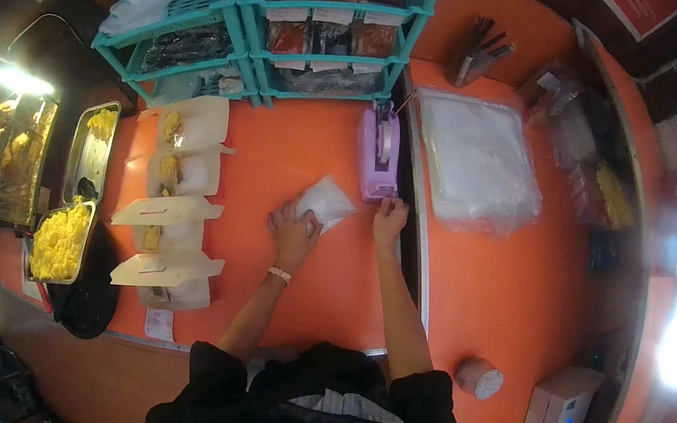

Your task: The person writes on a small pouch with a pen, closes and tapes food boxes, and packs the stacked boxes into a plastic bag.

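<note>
On the orange counter, my left hand (295,231) presses its fingers on the near-left part of a small white packet (328,201). A purple tape dispenser (377,154) stands to the right of the packet, its cutting end toward me. My right hand (391,219) is at that end, fingers pinched together; any tape between them is too small to make out. To the left, a row of open white boxes (194,122) holds pieces of food.
Teal shelves (333,11) with packets stand at the back. Metal trays (92,148) and a bowl of yellow food (59,244) are left. A raised divider (420,250) separates off a stack of clear bags (478,158), a roll (480,378) and a white box (561,407).
</note>
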`<state>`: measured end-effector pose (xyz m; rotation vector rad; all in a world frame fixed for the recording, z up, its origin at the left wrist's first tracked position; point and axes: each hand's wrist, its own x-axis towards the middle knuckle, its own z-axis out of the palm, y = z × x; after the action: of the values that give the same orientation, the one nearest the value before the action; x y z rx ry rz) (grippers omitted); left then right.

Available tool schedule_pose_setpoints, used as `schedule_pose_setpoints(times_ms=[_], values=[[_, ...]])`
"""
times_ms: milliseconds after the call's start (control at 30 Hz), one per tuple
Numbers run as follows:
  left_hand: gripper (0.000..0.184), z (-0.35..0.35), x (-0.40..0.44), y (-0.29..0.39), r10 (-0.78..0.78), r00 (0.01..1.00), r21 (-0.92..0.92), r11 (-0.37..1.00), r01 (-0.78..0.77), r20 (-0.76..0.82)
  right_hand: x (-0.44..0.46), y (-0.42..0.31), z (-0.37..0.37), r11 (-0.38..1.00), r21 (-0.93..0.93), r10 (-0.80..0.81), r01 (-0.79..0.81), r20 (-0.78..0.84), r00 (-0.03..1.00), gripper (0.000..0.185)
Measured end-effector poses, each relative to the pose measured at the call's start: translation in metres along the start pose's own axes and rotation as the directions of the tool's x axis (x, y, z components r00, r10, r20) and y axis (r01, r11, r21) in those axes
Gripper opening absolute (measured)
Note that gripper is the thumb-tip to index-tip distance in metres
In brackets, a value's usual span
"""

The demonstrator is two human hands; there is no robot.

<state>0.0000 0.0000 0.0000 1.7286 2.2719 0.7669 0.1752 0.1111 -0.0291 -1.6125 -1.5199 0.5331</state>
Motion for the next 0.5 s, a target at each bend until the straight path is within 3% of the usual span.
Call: schedule_pose_setpoints(times_ms=[67,100,200,267,400,467,500], values=[[0.017,-0.007,0.002,-0.007,0.092,0.993,0.009,0.996,-0.091,-0.078,-0.005,-0.009,0.011,1.0,-0.004,0.023,-0.024,-0.085,0.996,0.017],[0.017,0.009,-0.005,0.017,0.07,0.993,-0.069,0.995,-0.077,-0.097,0.008,-0.001,-0.019,0.997,-0.07,-0.029,0.023,-0.09,0.995,0.017],[0.016,-0.007,-0.006,0.005,0.062,0.997,0.028,0.998,-0.06,-0.056,-0.001,-0.01,-0.006,0.999,-0.052,-0.006,0.002,-0.083,0.996,0.012],[0.014,-0.005,-0.007,0.005,0.068,0.996,-0.042,0.997,-0.07,-0.055,0.003,0.001,-0.006,0.984,-0.176,0.014,-0.015,-0.007,1.0,0.012],[0.012,-0.003,-0.004,0.002,0.055,0.995,-0.052,0.997,-0.059,-0.078,-0.02,0.004,-0.017,0.992,-0.129,0.032,-0.008,0.188,0.982,0.012],[0.013,-0.006,-0.012,0.001,0.04,0.998,0.002,0.999,-0.04,-0.051,-0.033,0.004,0.0,0.913,0.409,-0.074,0.007,0.148,0.986,0.015],[0.014,-0.006,-0.01,0.001,0.031,0.998,0.021,0.999,-0.03,-0.047,-0.04,-0.007,0.0,0.911,0.411,-0.074,0.0,0.164,0.984,0.015]])
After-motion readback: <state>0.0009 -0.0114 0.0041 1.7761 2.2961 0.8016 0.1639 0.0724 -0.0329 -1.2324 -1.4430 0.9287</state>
